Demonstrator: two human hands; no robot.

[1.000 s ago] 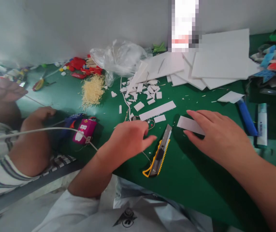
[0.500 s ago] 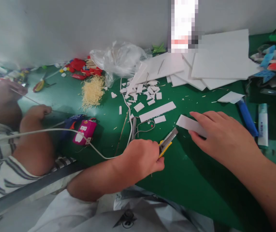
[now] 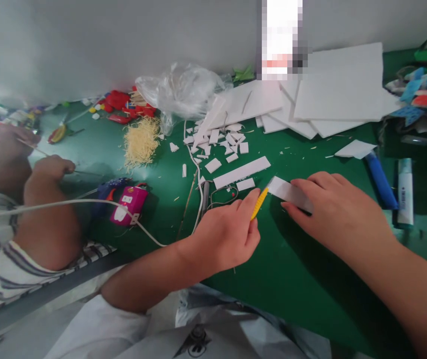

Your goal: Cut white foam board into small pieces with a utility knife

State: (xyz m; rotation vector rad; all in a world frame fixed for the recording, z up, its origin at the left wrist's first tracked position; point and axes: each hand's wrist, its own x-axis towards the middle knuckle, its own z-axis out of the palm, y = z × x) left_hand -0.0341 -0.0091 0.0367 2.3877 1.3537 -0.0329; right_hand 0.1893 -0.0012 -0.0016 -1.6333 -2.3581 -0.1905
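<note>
My left hand (image 3: 231,229) is closed round a yellow utility knife (image 3: 260,203), whose tip is at the left end of a short white foam board strip (image 3: 288,192). The blade is mostly hidden behind the handle. Thumb and fingers of my right hand (image 3: 333,212) pinch that strip along its edges and hold it against the green tabletop. Beyond my left hand lie a longer white strip (image 3: 242,172) and a small white rectangle (image 3: 245,184). Farther back is a heap of cut white scraps (image 3: 231,144).
White foam sheets (image 3: 340,85) are stacked at the back, beside a clear plastic bag (image 3: 183,92). A pink power socket (image 3: 128,203) with a white cable stands left, near a co-worker's hands (image 3: 54,167) holding a thin stick. A blue tool (image 3: 381,179) and a glue tube (image 3: 405,192) lie right.
My left hand has turned and brought the knife up to the strip's left end; before, its blade was in plain view just short of the strip. My right hand keeps hold of the strip.
</note>
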